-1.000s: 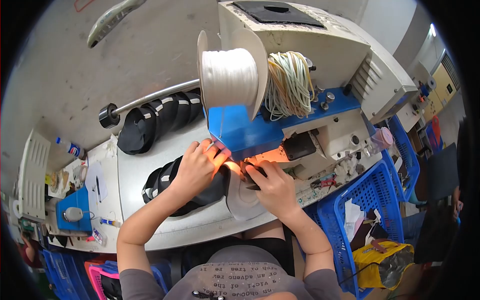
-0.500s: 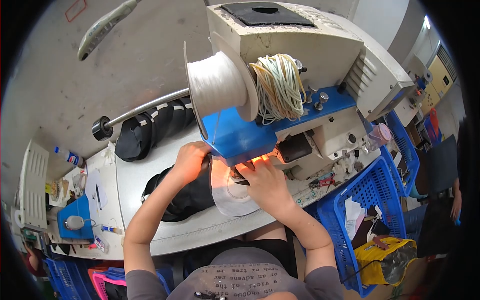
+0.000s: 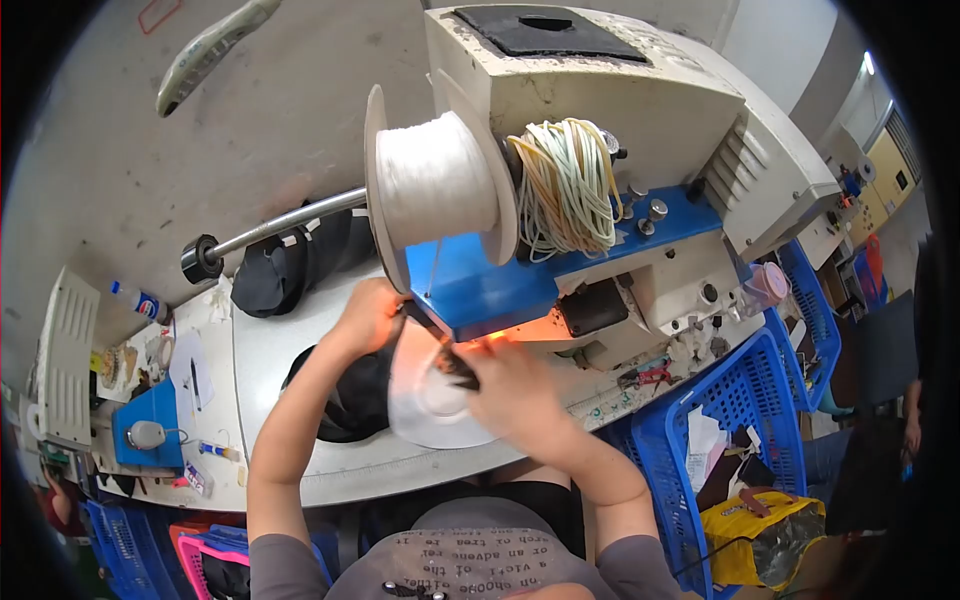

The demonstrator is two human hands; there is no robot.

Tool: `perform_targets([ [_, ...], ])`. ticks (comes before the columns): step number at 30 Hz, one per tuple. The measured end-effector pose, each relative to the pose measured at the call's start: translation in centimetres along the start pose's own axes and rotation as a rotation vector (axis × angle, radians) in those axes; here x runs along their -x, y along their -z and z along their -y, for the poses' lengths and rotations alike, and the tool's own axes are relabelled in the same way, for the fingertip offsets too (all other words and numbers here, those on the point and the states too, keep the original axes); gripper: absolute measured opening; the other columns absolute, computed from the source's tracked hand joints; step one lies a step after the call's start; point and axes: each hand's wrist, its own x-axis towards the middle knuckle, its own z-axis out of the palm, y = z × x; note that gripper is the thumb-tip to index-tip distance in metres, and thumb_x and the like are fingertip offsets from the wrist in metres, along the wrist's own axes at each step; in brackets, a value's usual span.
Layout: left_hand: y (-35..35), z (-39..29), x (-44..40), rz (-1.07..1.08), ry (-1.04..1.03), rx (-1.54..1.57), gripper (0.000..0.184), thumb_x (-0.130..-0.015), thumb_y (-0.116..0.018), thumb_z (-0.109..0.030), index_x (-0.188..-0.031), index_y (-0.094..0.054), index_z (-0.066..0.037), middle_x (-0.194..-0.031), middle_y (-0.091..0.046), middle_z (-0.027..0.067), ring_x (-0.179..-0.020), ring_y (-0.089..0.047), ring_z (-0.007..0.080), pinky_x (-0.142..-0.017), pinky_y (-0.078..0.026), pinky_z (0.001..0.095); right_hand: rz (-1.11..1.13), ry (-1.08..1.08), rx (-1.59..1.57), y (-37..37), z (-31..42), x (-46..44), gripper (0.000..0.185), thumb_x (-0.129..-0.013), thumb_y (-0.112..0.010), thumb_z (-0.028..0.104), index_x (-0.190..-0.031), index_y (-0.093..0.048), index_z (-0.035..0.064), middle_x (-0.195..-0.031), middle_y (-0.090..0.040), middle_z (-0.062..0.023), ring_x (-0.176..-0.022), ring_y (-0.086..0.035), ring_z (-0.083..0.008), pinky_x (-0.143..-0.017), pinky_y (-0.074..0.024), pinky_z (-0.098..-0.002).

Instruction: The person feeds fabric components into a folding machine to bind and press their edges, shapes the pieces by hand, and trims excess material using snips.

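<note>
Flanking the lit space under the blue machine head (image 3: 490, 303), the left hand (image 3: 370, 316) and right hand (image 3: 512, 392) meet the work from opposite sides, probably so that it can be steadied and guided there. The left hand is curled at the far edge of the work, its fingertips partly hidden, so I cannot tell whether it pinches or only presses. The right hand is blurred; its fingers bend toward a dark part (image 3: 458, 374), but whether they close on it I cannot tell.

Between the hands, the white piece (image 3: 415, 418) lies on the metal surface (image 3: 268, 372), just in front of the machine head and against the near black stack (image 3: 355, 398). That stack sits to the left, presumably within easy reach, while a far black stack (image 3: 272, 278) rests beyond it. The big spool (image 3: 437, 185) is mounted above, probably to feed freely.

The white piece looks thin and smooth, with a rounded outer edge and a faint curved outline inside. Orange light tints its upper end; the dark part stands out sharply against it.
</note>
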Motion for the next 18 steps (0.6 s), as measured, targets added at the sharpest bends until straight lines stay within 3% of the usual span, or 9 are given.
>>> perform_targets([
  [2, 2.1, -0.7, -0.2, 0.122, 0.101, 0.109, 0.031, -0.069, -0.055, -0.001, -0.097, -0.066, -0.006, -0.088, -0.064, 0.0201, -0.085, -0.059, 0.0398, -0.071, -0.048, 0.0396, 0.078, -0.016, 0.006, -0.3, 1.8, 0.0, 0.055, -0.066, -0.062, 0.005, -0.119, -0.053, 0.002, -0.105, -0.051, -0.0136, -0.101, -0.052, -0.0301, -0.079, -0.0489, -0.0406],
  [5, 3.3, -1.4, 0.8, 0.196, 0.239, 0.256, 0.032, -0.072, -0.052, 0.002, -0.101, -0.065, -0.003, -0.096, -0.066, 0.0186, -0.087, -0.062, 0.034, -0.077, -0.048, 0.0345, 0.045, -0.009, -0.076, -0.1, 2.6, 0.3, 0.056, -0.066, -0.061, 0.004, -0.121, -0.052, 0.0011, -0.107, -0.051, -0.0136, -0.102, -0.052, -0.031, -0.081, -0.0481, -0.0413],
  [6, 3.6, -1.6, 1.3, 0.179, 0.215, 0.246, 0.033, -0.079, -0.048, 0.0, -0.109, -0.061, 0.0, -0.092, -0.067, 0.0159, -0.084, -0.063, 0.025, -0.08, -0.047, 0.0318, 0.057, 0.001, -0.066, 0.2, 2.6, 0.6, 0.059, -0.065, -0.062, 0.005, -0.123, -0.051, 0.0016, -0.108, -0.051, -0.014, -0.103, -0.052, -0.0315, -0.08, -0.0486, -0.0404],
  [9, 3.7, -2.2, 2.9, -0.061, 0.427, 0.45, 0.033, -0.085, -0.046, -0.006, -0.116, -0.058, -0.003, -0.086, -0.064, 0.0136, -0.083, -0.06, 0.0191, -0.078, -0.047, 0.0307, 0.014, 0.05, -0.072, 0.0, 2.2, 1.4, 0.061, -0.063, -0.063, 0.003, -0.123, -0.051, 0.0013, -0.112, -0.051, -0.015, -0.104, -0.052, -0.0325, -0.081, -0.0491, -0.0391],
  [10, 4.7, -3.5, 3.1, -0.017, 0.529, 0.544, 0.04, -0.088, -0.05, -0.017, -0.127, -0.049, -0.006, -0.083, -0.062, 0.0121, -0.082, -0.059, 0.0176, -0.078, -0.047, 0.0293, -0.001, 0.066, -0.072, -0.1, 2.1, 1.6, 0.059, -0.064, -0.064, 0.004, -0.121, -0.053, 0.0011, -0.113, -0.051, -0.0153, -0.104, -0.053, -0.0324, -0.081, -0.0492, -0.0389],
  [13, 4.0, -7.3, 3.5, 0.096, 0.673, 0.412, 0.053, -0.086, -0.058, -0.029, -0.131, -0.042, -0.007, -0.089, -0.063, 0.0118, -0.084, -0.059, 0.0184, -0.078, -0.046, 0.0287, -0.034, 0.114, -0.077, 0.1, 2.2, 2.1, 0.051, -0.067, -0.066, 0.006, -0.117, -0.056, 0.0005, -0.114, -0.055, -0.0165, -0.101, -0.055, -0.032, -0.081, -0.0496, -0.0385],
  [14, 3.3, -8.1, 3.6, 0.076, 0.582, 0.35, 0.065, -0.079, -0.069, -0.029, -0.133, -0.039, -0.008, -0.095, -0.063, 0.0128, -0.088, -0.06, 0.0203, -0.08, -0.046, 0.0305, -0.037, 0.134, -0.086, 0.2, 2.3, 2.1, 0.048, -0.068, -0.067, 0.007, -0.115, -0.057, 0.0005, -0.111, -0.057, -0.017, -0.099, -0.057, -0.0318, -0.081, -0.0498, -0.0386],
  [17, 2.1, -8.7, 3.6, -0.052, 0.456, 0.365, 0.068, -0.072, -0.077, -0.02, -0.128, -0.042, -0.006, -0.098, -0.064, 0.0144, -0.091, -0.061, 0.0229, -0.082, -0.046, 0.0323, -0.094, 0.204, -0.157, 0.8, 1.1, 1.9, 0.04, -0.071, -0.067, 0.011, -0.108, -0.058, -0.0016, -0.101, -0.062, -0.0193, -0.09, -0.061, -0.0318, -0.071, -0.0513, -0.039],
  [18, 2.5, -8.9, 3.4, -0.022, 0.553, 0.413, 0.069, -0.068, -0.08, -0.013, -0.126, -0.043, -0.004, -0.107, -0.062, 0.0153, -0.1, -0.06, 0.0252, -0.09, -0.043, 0.0333, -0.121, 0.226, -0.189, 1.1, 0.5, 1.6, 0.038, -0.071, -0.066, 0.013, -0.105, -0.058, -0.0025, -0.096, -0.063, -0.0201, -0.087, -0.062, -0.0318, -0.067, -0.0519, -0.0391],
])
